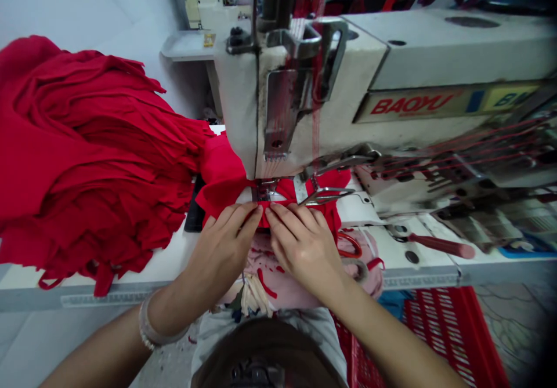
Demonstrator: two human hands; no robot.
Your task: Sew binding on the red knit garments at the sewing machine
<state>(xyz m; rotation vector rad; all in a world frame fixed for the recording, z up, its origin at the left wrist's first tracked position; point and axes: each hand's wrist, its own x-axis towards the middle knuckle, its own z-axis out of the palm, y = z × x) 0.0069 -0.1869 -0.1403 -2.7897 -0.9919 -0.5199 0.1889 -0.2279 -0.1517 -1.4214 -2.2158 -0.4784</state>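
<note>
Noting red knit fabric (pixel 224 174) creased and gathered under the sewing machine's presser foot (pixel 265 189) at 12 o'clock; left hand (pixel 220 254) and right hand (pixel 303 246) flank it, fingertips (pixel 273 211) together, clamped on its folded edge.

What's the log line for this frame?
left hand, right hand: fingers on red fabric | beside: presser foot | machine: BAOYU sewing machine | nearby: red fabric stack, red plastic crate
</note>
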